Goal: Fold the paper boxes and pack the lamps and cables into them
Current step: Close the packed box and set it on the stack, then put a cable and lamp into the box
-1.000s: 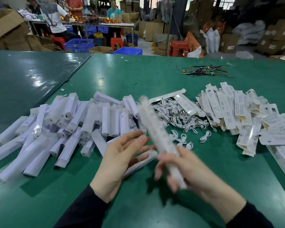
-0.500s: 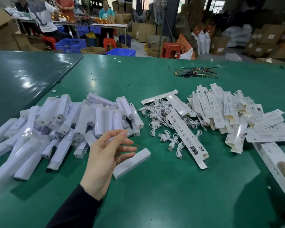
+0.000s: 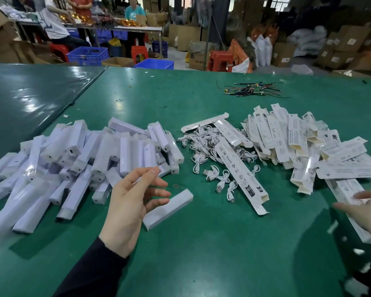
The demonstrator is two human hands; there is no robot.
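**Both hands free, next box within reach**

The left hand (image 3: 133, 202) hovers with a released grip above a loose lamp (image 3: 169, 209) on the desk (image 3: 201, 254). The right hand (image 3: 366, 211), fingers straight, reaches onto flat boxes (image 3: 349, 202). Blur hides contact; several overlapping sheets could lift together.

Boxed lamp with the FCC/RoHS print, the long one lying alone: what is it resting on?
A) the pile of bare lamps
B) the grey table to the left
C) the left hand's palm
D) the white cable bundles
D: the printed box lies diagonally across the white cable bundles, its near end on the green table; the left hand is open and apart from it, beside a lone lamp.
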